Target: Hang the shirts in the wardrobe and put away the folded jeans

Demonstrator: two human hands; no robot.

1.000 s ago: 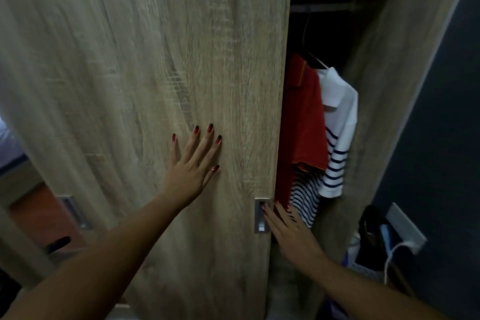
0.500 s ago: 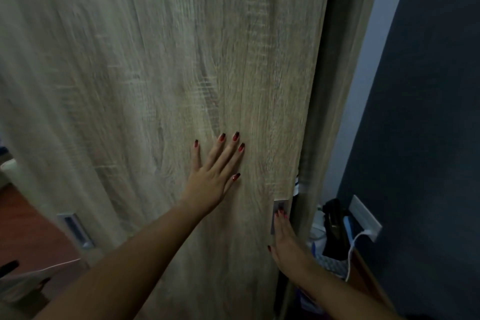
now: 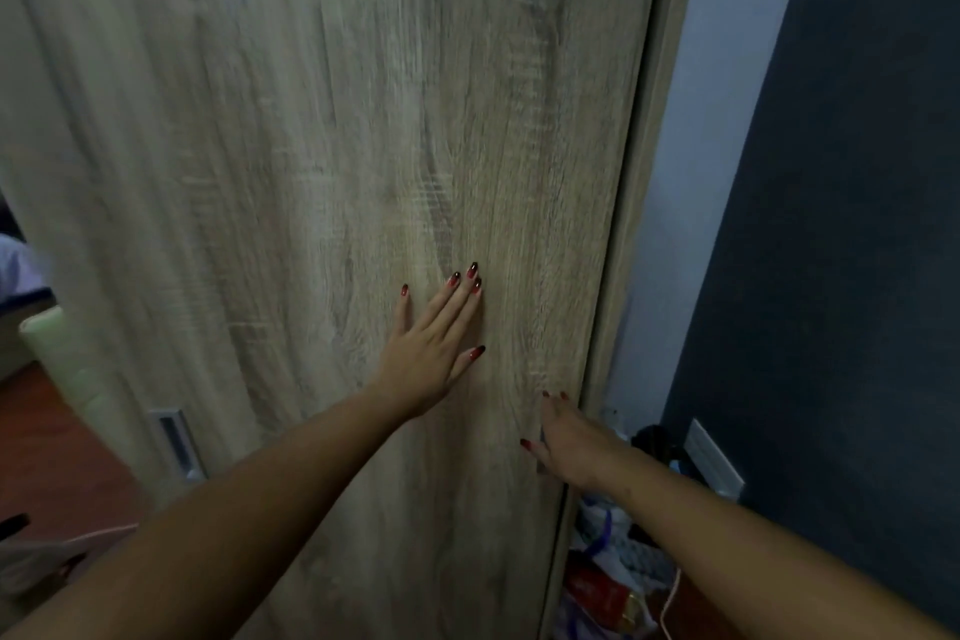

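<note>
While the left hand lies flat, fingers spread, the right hand presses open-palmed against the wardrobe door.

— What is the person wearing on the arms?

— Nothing that shows: both forearms are bare, no sleeve, watch or bracelet in view.

— And the hands?

— The left hand has long, almond-shaped nails, red at the base darkening to near black at the tips. The right hand, toward four o'clock of it, has red nails too; motion blur hides their shape, though they are probably alike.
</note>
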